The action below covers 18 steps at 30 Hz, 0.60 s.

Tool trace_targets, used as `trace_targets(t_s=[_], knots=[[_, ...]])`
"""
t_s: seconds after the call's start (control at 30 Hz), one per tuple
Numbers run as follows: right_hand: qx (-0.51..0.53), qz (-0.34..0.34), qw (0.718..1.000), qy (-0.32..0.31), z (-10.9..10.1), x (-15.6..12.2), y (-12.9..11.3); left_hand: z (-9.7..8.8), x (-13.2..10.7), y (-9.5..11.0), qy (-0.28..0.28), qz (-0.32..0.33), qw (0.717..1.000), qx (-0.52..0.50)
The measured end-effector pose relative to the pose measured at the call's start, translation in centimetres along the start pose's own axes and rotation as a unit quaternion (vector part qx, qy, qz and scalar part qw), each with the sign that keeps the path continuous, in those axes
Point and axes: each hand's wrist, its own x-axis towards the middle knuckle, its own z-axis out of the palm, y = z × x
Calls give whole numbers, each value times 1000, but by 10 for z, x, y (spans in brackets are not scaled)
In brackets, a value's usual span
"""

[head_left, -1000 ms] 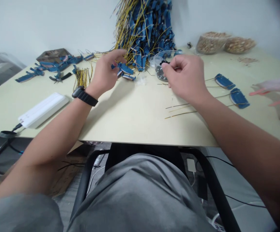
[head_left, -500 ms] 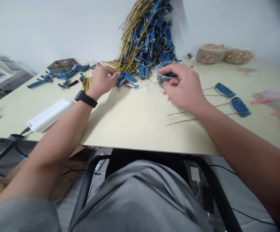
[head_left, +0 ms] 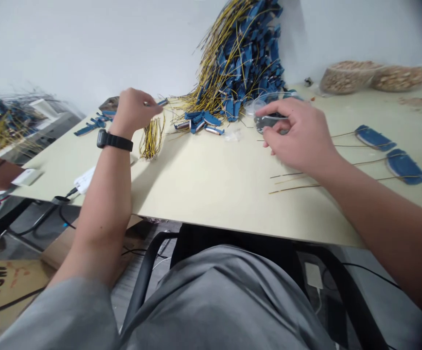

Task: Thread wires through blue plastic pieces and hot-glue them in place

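Clear plastic tub (head_left: 261,123), upper centre-right: the right hand (head_left: 300,131) spreads its index finger beside it. Upper left, the left hand (head_left: 135,110) curls near yellow wires (head_left: 150,141); whether either pinches anything is unclear.

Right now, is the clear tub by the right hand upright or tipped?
Upright: the clear tub stands on the table with its rim facing up, though the right hand hides part.

Watch (head_left: 119,142): black band, dark case, just behind the left hand (head_left: 135,113)
Sleeve (head_left: 65,311): short, grey, well behind that hand
Shirt (head_left: 229,296): grey, loosely creased
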Motion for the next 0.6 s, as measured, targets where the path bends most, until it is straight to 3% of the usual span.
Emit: trace_targets(t_s=[0.1, 0.2, 0.27, 0.37, 0.5, 0.53, 0.6], knots=[[-4, 6, 1000, 5, 0, -1, -1, -9, 12, -37, -131, 54, 987, 76], [-4, 16, 1000, -5, 0, -3, -1, -24, 22, -71, -281, 23, 947, 151], [-14, 12, 1000, -7, 1, -3, 1, -37, 21, -81, -349, 3, 919, 183], [-16, 2, 1000, -1, 3, -4, 3, -48, 12, -78, -375, -24, 896, 238], [-2, -1, 1000, -3, 6, -5, 5, -41, -6, -69, -372, -111, 865, 319], [-3, -1, 1000, -4, 7, -5, 5, -36, -10, -71, -376, -118, 862, 318], [-2, 3, 1000, -5, 8, -5, 5, -28, -17, -80, -370, -79, 884, 273]])
